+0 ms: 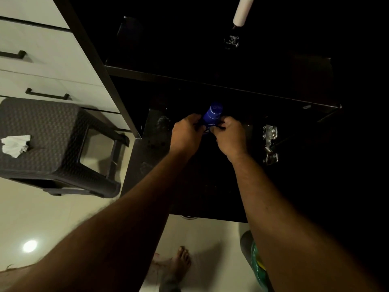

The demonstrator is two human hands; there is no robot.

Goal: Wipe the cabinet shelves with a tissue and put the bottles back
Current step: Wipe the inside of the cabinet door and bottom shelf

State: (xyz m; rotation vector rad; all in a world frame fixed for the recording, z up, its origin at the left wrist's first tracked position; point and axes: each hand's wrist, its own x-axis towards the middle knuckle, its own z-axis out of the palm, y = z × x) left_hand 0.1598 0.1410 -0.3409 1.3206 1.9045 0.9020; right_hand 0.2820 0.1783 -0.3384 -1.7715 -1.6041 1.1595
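Both hands are down inside the dark open cabinet, closed round a small blue plastic bottle w/ rounded cap [213, 114] that stands upright on the lower shelf [202, 182], toward its back, roughly mid-width. Left hand [186, 131] has fingers curled on the bottle's left side, right hand [228, 134] curled on its right side; fingertips meet low on the body so only cap and upper part show. Can't tell if it's just landed or about to lift. Judging by size, the bottle is light, stiff-walled, smooth and prob a bit slick; not fragile, but narrow-based so tips easily. Best hold is round the mid-body w/ thumb opposite fingers, one hand is enough; avoid the cap, which may pop or turn. Upper shelf [210, 81] carries a dark glass bottle w/ long pale cap [234, 31] near its back, right of centre; that one looks top-heavy and breakable, so grip the glass body, not the cap. A metal door hinge [269, 144] sits at the lower shelf's right side, just beside the right hand, so watch knuckles. The crumpled white tissue [14, 145] lies on the left edge of a dark woven-pattern plastic stool [54, 131], well apart from both hands, left of the cabinet by white drawers w/ black handles [47, 94]. Wiping seems done, bottles going back, imo. A bare foot [180, 264] shows on the pale tiled floor [63, 218].
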